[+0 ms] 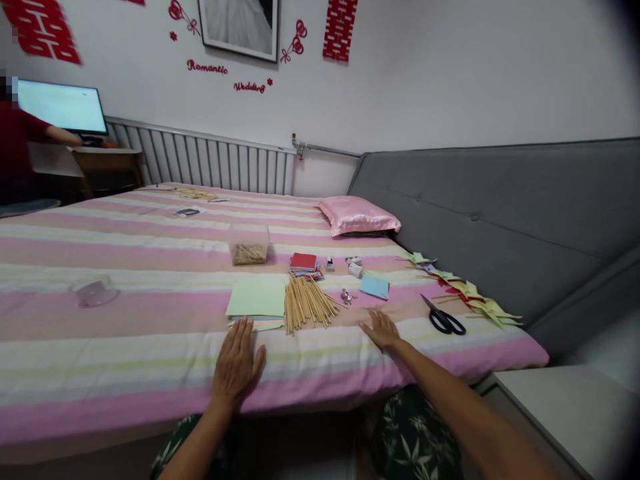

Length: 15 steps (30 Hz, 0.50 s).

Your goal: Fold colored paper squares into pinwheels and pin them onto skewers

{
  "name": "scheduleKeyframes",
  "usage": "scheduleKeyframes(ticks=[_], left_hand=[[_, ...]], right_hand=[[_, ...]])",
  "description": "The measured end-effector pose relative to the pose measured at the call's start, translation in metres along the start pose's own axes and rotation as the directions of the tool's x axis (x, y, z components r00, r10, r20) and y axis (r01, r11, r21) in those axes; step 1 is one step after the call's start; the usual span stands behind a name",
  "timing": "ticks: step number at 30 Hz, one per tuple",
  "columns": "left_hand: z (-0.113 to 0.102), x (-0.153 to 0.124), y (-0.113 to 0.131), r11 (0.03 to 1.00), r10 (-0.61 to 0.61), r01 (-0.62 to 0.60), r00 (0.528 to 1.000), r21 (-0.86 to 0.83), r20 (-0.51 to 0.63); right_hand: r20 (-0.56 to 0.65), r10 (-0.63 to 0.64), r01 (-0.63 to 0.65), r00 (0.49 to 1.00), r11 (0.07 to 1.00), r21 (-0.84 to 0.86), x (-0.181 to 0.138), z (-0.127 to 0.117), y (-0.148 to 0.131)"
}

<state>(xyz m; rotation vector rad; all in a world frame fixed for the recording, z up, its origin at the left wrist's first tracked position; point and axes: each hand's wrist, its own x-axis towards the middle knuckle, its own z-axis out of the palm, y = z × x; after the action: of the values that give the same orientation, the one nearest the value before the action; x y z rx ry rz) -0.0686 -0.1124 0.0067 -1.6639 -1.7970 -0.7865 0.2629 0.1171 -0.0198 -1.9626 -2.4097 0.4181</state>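
My left hand (pixel 236 365) lies flat and open on the striped bedspread (pixel 125 347), fingertips just below a stack of pale green paper sheets (pixel 257 297). My right hand (pixel 381 329) also rests flat and open on the bed, to the right of a bundle of wooden sticks (pixel 306 303) and below a light blue paper square (pixel 375 287). Neither hand holds anything. Black scissors (pixel 444 319) lie to the right of my right hand.
A clear tub of small wooden pieces (pixel 249 244), a stack of coloured paper (pixel 305 265), finished paper pinwheels (pixel 470 297) and a pink pillow (pixel 357 215) are on the bed. A grey headboard (pixel 500 213) stands right. Another person in red (pixel 15 157) sits at a monitor far left.
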Motion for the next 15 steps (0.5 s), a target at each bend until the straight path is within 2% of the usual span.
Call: scheduleKeyframes(ticks=[6,15], left_hand=[[0.0013,-0.0024,-0.0039,0.999,-0.016,0.015,1.0,-0.039,-0.017],[0.002,-0.0001,-0.0038,0.993,-0.031,0.031,1.0,-0.112,-0.002]], right_hand=[[0.086,0.069,-0.067,0.994,0.997,-0.033,0.0071,-0.0006,-0.0038],[0.021,0.034,-0.033,0.999,0.999,-0.037,0.0005,0.0068,0.0026]])
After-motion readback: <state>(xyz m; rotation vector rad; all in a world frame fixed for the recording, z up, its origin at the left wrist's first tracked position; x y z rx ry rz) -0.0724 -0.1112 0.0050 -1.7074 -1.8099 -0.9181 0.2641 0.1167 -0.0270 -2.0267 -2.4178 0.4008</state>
